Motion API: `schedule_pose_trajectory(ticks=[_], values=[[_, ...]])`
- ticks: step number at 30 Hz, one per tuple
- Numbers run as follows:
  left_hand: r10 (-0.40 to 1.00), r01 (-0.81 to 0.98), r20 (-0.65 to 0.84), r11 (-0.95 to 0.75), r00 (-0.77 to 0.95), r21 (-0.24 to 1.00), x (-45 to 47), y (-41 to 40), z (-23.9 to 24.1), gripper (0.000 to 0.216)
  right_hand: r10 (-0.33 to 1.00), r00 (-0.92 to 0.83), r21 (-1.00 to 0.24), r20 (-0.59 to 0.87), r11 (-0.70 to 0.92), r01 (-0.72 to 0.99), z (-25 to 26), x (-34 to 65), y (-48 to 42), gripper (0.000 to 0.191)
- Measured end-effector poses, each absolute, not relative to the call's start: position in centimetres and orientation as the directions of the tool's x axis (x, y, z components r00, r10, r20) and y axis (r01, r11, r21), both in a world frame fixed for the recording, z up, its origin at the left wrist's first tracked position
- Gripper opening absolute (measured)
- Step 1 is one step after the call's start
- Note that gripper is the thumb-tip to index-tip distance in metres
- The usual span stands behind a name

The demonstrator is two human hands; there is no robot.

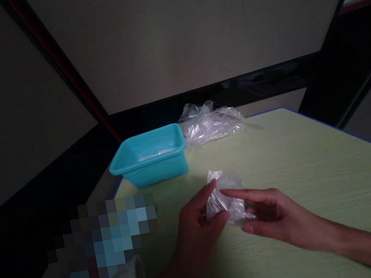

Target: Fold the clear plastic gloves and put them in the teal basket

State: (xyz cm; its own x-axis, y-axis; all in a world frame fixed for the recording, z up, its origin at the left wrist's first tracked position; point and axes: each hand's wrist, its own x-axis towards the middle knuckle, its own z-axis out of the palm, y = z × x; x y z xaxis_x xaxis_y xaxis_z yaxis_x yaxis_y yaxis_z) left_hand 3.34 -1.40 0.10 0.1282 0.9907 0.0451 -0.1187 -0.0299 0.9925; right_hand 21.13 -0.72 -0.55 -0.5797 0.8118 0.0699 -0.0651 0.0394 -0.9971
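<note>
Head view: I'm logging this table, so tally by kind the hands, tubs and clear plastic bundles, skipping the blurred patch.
Hands: 2 (left hand, right hand)
Tubs: 1 (blue-green tub)
Clear plastic: 2 (crumpled piece at the hands; heap, counted as one)
Total: 5

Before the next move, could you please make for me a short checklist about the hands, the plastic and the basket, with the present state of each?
1. Left hand on the crumpled clear plastic: ok, finger and thumb are at it.
2. Right hand gripping the same plastic: cannot tell; its fingers are at it, but a firm grip is not clear.
3. Teal basket upright on the table: ok, near the left edge.
4. Hands clear of the basket: ok, there is a gap.
5. Larger plastic bag apart from the basket: cannot tell; it lies close to its right side.
</note>
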Motion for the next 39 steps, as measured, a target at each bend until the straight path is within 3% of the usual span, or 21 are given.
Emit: schedule_pose_trajectory(ticks=[7, 27, 34, 39], values=[[0.992, -0.114, 0.064, -0.051, 0.109, 0.992, 3.6, -1.6, -0.2, 0.052, 0.868, -0.492, -0.997, 0.068, 0.082, 0.006, -0.5, 20.9, -0.7, 0.048], [0.987, -0.152, 0.034, -0.010, 0.157, 0.988, 3.9, -1.8, -0.3, 0.070, 0.868, -0.495, -0.999, 0.037, 0.032, -0.018, -0.5, 20.8, -0.6, 0.048], [0.962, -0.250, 0.093, -0.027, 0.255, 0.968, 3.8, -1.9, -0.3, 0.086, 0.846, -0.527, -0.996, 0.086, 0.059, -0.068, -0.5, 21.0, -0.5, 0.047], [0.979, -0.314, 0.108, -0.049, 0.174, 0.948, 3.5, -1.2, -1.0, 0.079, 0.851, -0.517, -0.995, 0.093, 0.097, -0.020, -0.3, 21.4, -0.1, 0.042]])
